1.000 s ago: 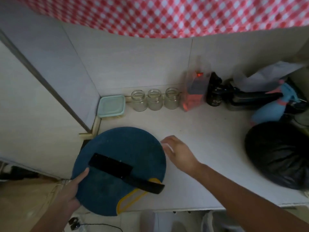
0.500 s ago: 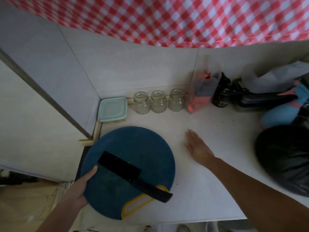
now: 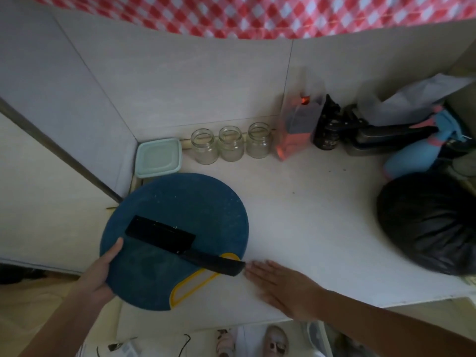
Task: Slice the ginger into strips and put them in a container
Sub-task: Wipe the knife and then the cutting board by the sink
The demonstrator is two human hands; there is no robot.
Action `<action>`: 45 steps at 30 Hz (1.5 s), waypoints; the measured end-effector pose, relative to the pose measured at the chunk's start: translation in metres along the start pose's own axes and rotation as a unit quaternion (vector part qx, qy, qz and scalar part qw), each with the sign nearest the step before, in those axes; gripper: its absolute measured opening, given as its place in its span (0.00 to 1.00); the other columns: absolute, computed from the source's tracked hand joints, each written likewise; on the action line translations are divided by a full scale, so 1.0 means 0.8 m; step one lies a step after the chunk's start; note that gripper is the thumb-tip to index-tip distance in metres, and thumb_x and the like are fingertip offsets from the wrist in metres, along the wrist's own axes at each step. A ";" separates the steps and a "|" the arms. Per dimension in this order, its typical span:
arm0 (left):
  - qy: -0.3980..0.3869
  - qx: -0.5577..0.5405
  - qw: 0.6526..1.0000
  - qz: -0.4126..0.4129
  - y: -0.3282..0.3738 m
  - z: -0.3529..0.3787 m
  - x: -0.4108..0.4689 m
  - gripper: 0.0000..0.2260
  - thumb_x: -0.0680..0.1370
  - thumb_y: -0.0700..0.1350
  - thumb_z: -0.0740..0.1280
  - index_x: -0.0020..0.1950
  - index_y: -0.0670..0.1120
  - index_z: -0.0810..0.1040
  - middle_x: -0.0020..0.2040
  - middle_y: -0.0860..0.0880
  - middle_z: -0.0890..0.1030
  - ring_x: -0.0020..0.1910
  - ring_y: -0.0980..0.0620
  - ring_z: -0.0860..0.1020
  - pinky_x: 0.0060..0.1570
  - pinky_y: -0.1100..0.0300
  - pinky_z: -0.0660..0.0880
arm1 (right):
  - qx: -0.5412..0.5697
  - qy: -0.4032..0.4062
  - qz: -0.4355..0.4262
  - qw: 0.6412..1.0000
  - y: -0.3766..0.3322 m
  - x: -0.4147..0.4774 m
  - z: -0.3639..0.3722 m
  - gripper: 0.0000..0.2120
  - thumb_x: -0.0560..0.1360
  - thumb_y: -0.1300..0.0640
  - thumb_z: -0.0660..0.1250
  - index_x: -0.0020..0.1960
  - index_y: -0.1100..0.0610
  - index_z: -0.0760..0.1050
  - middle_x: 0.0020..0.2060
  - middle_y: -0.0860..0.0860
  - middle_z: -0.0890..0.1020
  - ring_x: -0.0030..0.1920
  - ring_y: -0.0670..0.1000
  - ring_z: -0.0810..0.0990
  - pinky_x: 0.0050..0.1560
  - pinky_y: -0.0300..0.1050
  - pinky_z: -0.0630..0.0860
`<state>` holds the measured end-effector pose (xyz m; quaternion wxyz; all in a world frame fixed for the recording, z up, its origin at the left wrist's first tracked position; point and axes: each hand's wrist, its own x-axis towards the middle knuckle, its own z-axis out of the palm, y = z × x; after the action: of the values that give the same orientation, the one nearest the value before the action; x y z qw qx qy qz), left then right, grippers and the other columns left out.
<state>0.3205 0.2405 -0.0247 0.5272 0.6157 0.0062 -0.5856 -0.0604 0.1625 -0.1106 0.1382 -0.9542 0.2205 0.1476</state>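
Note:
A round dark blue cutting board (image 3: 185,202) with a yellow handle loop lies at the counter's left end. A black cleaver (image 3: 177,240) rests flat across it, handle pointing right. My left hand (image 3: 103,269) grips the board's left rim, thumb on top. My right hand (image 3: 278,282) lies flat on the counter with straight fingers, fingertips just short of the cleaver's handle end. A pale green lidded container (image 3: 158,157) sits in the back left corner. No ginger is visible.
Three empty glass jars (image 3: 230,143) line the back wall. An orange pouch (image 3: 296,130), a dark bottle (image 3: 325,130), a blue spray bottle (image 3: 422,150) and a big black bag (image 3: 427,222) crowd the right side. The counter's front edge runs just behind my right wrist.
My right hand has flattened and slid back and left along the counter to the cleaver's handle end. My left hand keeps its hold on the board.

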 end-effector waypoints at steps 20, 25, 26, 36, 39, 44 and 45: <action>-0.061 0.039 0.993 -0.095 -0.024 0.084 0.035 0.21 0.72 0.50 0.67 0.63 0.43 0.77 0.58 0.40 0.80 0.59 0.39 0.77 0.57 0.43 0.73 | 0.139 0.143 0.377 0.905 0.127 0.029 -0.082 0.28 0.83 0.48 0.42 0.78 0.58 0.37 0.77 0.51 0.38 0.77 0.49 0.39 0.72 0.40 0.36; -0.019 0.123 0.992 -0.022 -0.008 0.101 0.058 0.20 0.69 0.46 0.73 0.58 0.39 0.78 0.53 0.38 0.82 0.53 0.38 0.80 0.55 0.42 0.75 | 0.135 0.090 0.315 0.935 0.137 0.051 -0.083 0.27 0.84 0.49 0.41 0.78 0.56 0.36 0.77 0.50 0.39 0.77 0.48 0.39 0.72 0.40 0.37; 0.001 0.153 0.988 0.009 -0.006 0.104 0.062 0.18 0.69 0.44 0.74 0.56 0.39 0.79 0.52 0.38 0.83 0.51 0.38 0.80 0.52 0.43 0.77 | 0.133 0.094 0.321 0.933 0.138 0.046 -0.077 0.27 0.83 0.48 0.41 0.78 0.55 0.36 0.77 0.49 0.39 0.77 0.47 0.39 0.72 0.40 0.37; 0.100 0.437 0.879 0.164 -0.038 0.143 0.114 0.17 0.72 0.39 0.73 0.59 0.39 0.76 0.53 0.40 0.80 0.48 0.42 0.79 0.46 0.52 0.76 | 0.156 0.166 0.482 0.846 0.112 -0.041 -0.013 0.31 0.80 0.39 0.35 0.78 0.52 0.38 0.76 0.47 0.39 0.75 0.45 0.36 0.71 0.39 0.33; 0.144 0.592 0.773 0.178 -0.040 0.163 0.120 0.19 0.72 0.45 0.72 0.59 0.38 0.74 0.56 0.37 0.78 0.56 0.38 0.74 0.55 0.48 0.73 | 0.176 0.175 0.495 0.832 0.119 -0.062 -0.006 0.30 0.81 0.41 0.38 0.78 0.52 0.39 0.77 0.48 0.41 0.74 0.44 0.36 0.71 0.39 0.33; 0.066 0.618 0.722 0.303 -0.042 0.231 0.098 0.26 0.79 0.40 0.62 0.75 0.36 0.57 0.74 0.36 0.58 0.74 0.41 0.55 0.73 0.53 0.53 | 0.192 0.193 0.524 0.807 0.127 -0.094 -0.008 0.28 0.82 0.45 0.45 0.79 0.55 0.46 0.78 0.51 0.48 0.77 0.48 0.44 0.71 0.37 0.36; 0.018 0.622 0.705 0.341 -0.046 0.249 0.096 0.26 0.80 0.39 0.61 0.76 0.38 0.55 0.76 0.39 0.56 0.76 0.44 0.53 0.73 0.56 0.51 | 0.198 0.200 0.523 0.804 0.127 -0.098 -0.007 0.27 0.82 0.46 0.46 0.78 0.55 0.48 0.78 0.51 0.50 0.78 0.48 0.46 0.71 0.36 0.36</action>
<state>0.1789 0.0792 -0.0558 0.1886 0.7741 -0.5606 -0.2256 -0.1739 0.1027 -0.0989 0.1790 -0.6541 0.7336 -0.0435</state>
